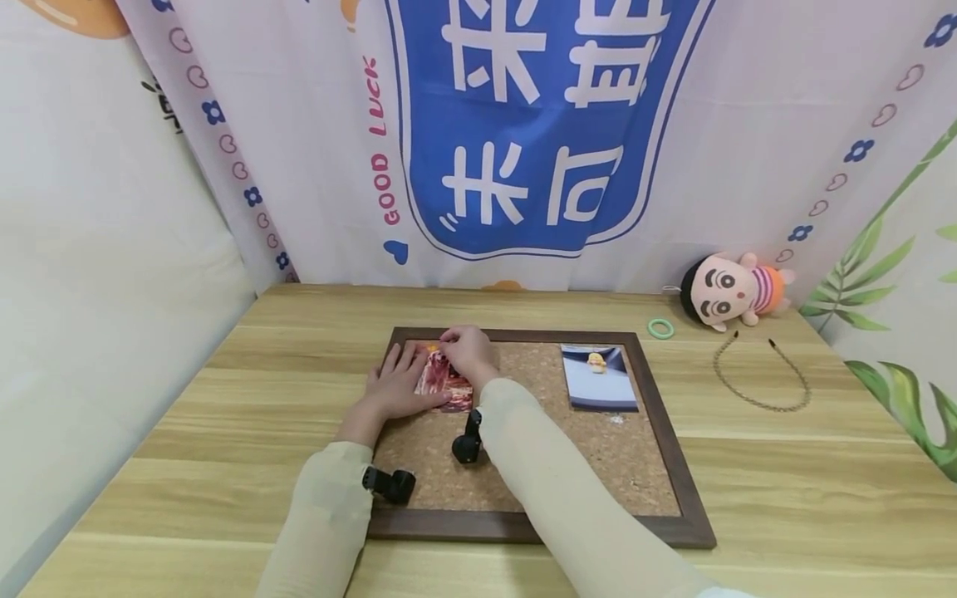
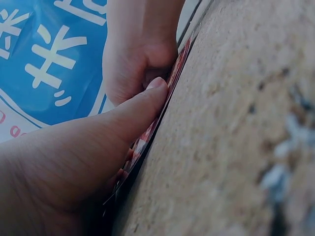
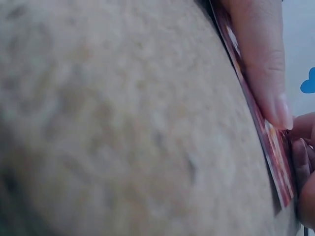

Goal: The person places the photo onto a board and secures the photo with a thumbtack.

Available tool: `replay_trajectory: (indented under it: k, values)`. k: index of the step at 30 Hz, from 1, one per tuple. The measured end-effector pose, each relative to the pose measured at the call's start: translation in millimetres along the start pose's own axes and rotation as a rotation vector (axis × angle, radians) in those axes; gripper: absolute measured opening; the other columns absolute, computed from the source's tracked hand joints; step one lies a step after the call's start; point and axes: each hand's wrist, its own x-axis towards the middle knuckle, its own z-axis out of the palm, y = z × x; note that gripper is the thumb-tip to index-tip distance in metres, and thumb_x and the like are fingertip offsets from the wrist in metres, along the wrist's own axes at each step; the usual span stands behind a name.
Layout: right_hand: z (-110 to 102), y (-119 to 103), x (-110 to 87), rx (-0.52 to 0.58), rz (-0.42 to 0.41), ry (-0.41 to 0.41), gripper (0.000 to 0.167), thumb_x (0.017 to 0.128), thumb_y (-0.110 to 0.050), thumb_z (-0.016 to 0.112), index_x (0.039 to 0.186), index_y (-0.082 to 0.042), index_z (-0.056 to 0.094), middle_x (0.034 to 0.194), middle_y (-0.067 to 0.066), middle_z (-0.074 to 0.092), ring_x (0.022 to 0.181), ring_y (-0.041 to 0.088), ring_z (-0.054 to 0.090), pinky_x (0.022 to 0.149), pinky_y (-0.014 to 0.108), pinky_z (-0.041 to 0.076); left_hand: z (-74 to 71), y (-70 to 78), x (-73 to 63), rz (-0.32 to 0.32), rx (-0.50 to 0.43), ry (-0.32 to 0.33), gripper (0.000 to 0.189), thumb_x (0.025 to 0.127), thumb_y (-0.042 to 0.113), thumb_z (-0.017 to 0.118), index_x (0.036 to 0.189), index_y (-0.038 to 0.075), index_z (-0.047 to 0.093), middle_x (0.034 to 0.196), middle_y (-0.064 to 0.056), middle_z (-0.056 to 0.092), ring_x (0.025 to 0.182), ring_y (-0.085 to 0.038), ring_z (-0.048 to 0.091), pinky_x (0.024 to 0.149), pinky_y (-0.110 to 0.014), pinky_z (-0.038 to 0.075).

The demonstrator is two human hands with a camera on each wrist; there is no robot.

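A red patterned photo (image 1: pixel 434 382) lies on a corkboard (image 1: pixel 516 465) with a dark wooden frame. My left hand (image 1: pixel 398 386) rests over the photo's left part, fingers spread, its thumb (image 2: pixel 142 105) straight and pressing along the photo's lower part. Over the upper part of the same photo is my right hand (image 1: pixel 468 355), fingers curled and fingertips close together at its surface. I cannot tell what, if anything, those fingertips pinch. In the right wrist view, the photo's edge (image 3: pixel 283 187) stands slightly off the cork, between the left thumb and the curled right fingers (image 3: pixel 302 152).
A second photo (image 1: pixel 601 386), showing a yellow duck figure, lies at the corkboard's upper right. Beyond the frame on the wooden table (image 1: pixel 748 490) are a green ring (image 1: pixel 661 329), a thin headband (image 1: pixel 806 390) and a plush doll (image 1: pixel 736 289). A printed curtain (image 1: pixel 314 124) hangs behind.
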Motion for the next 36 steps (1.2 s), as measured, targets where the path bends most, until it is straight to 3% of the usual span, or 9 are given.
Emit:
replay_trajectory:
  k: [11,23,32,36]
  values:
    - [-3.6,4.8,1.5,0.026,-0.046,-0.038,0.013,0.083,-0.022,0.058,0.084,-0.014,0.068,0.086,-0.005,0.06,0.08,0.01,0.053,0.069,0.026,0.041,-1.5,1.9,-0.8,-0.007,0.006,0.0,0.089,0.074,0.063,0.046,0.138,0.008,0.017,0.142,-0.014,0.006,0.127,-0.033,-0.003,0.09,-0.061,0.009]
    - [-5.0,3.4,-1.9,-0.092,-0.146,-0.062,0.011,0.081,-0.02,0.06,0.08,-0.013,0.067,0.08,-0.005,0.06,0.074,0.01,0.053,0.067,0.024,0.042,-0.2,1.1,0.9,-0.002,0.012,-0.002,0.09,0.074,0.064,0.045,0.138,0.008,0.017,0.142,-0.014,0.006,0.127,-0.034,-0.003,0.09,-0.061,0.01]
    - [-7.8,-2.8,-2.4,-0.192,-0.163,-0.115,0.011,0.079,-0.02,0.062,0.082,-0.01,0.067,0.08,-0.003,0.062,0.076,0.01,0.054,0.069,0.024,0.042,-0.3,0.4,0.2,-0.002,-0.005,-0.007,0.088,0.075,0.061,0.047,0.138,0.007,0.018,0.142,-0.015,0.006,0.127,-0.033,-0.005,0.09,-0.061,0.009]
    - [-10.2,1.3,-2.2,-0.174,-0.194,-0.15,0.014,0.08,-0.022,0.061,0.088,-0.011,0.066,0.085,-0.002,0.06,0.077,0.011,0.053,0.068,0.025,0.041,0.6,0.7,0.7,-0.001,-0.018,-0.001,0.086,0.076,0.06,0.047,0.138,0.007,0.019,0.142,-0.015,0.006,0.127,-0.033,-0.005,0.09,-0.061,0.009]
